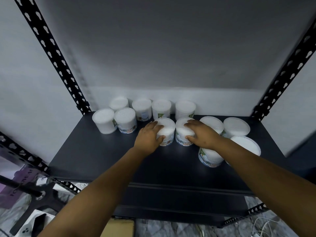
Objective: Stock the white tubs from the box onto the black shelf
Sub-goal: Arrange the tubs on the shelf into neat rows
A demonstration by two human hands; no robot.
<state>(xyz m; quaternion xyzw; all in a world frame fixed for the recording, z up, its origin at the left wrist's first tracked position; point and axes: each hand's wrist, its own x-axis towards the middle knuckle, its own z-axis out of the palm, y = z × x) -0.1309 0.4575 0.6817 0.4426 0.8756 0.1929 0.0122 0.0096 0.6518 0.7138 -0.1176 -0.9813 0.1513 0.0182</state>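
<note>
Several white tubs of cotton buds stand on the black shelf [95, 156]. My left hand [148, 135] grips one tub [168, 127] from above, fingers over its lid and thumb on its front. Beside it my right hand [201, 134] grips a second tub [181, 132] the same way. Both tubs rest upright on the shelf, touching each other. Behind them a row of tubs [161, 107] lines the back, with two more at the left [103, 120]. To the right stand further tubs [236, 127], one partly hidden under my right forearm [209, 158].
Black slotted uprights [51, 53] frame the shelf at left and right [289, 69]. A corner of the cardboard box [119, 227] shows at the bottom edge below the shelf. White cables [259, 226] lie on the floor at the right; a black stand base [39, 199] sits at the left.
</note>
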